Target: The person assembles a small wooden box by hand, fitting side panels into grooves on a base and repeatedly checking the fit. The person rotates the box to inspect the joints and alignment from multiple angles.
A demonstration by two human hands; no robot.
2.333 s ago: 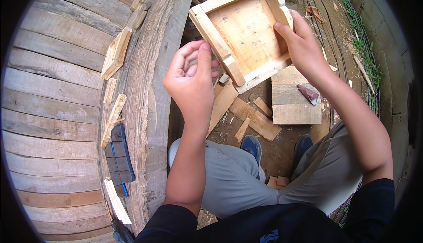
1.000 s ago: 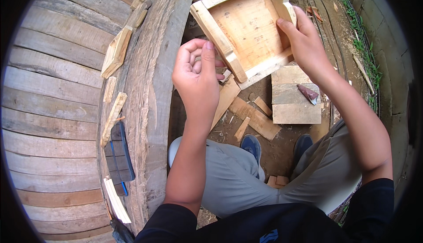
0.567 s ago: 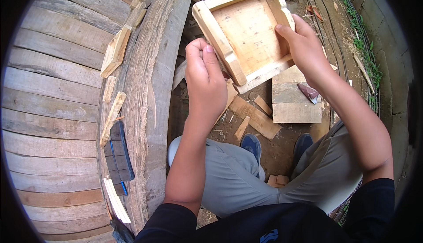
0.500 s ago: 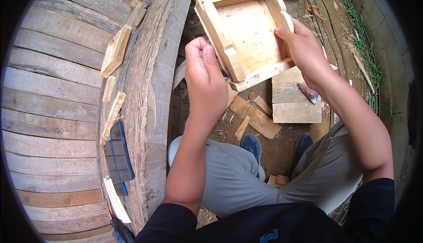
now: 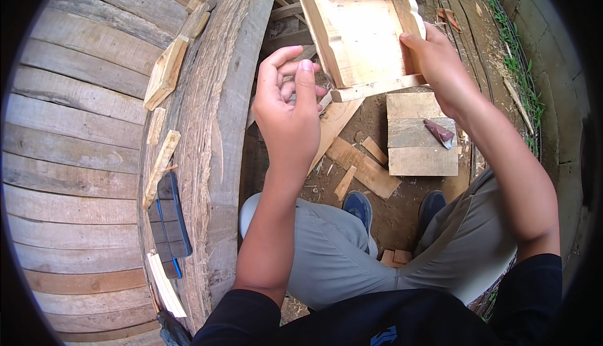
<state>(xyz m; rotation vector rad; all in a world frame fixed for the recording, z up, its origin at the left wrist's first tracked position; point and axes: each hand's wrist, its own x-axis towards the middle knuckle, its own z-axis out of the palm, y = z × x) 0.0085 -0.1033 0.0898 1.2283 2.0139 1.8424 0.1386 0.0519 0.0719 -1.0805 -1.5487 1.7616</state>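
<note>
A shallow wooden tray [image 5: 367, 38] with raised, shaped sides is held up in front of me, tilted so its inside faces me. My right hand [image 5: 440, 63] grips its right side, thumb over the rim and the other fingers hidden behind. Just left of the tray's lower left corner, my left hand [image 5: 289, 88] is off the wood. Its fingers are loosely curled and apart, with nothing seen between them.
On my left a thick rough beam [image 5: 217, 126] borders a plank surface [image 5: 81, 132]. A phone [image 5: 171, 220], wood strips [image 5: 161, 167] and a wooden block [image 5: 165, 73] lie along it. Below are a plank panel [image 5: 422, 157] with folded brown sandpaper [image 5: 440, 134], and scattered offcuts [image 5: 364, 167].
My left hand has let go of the tray's left side and its fingers have opened. The tray has shifted slightly up and right in my right hand.
</note>
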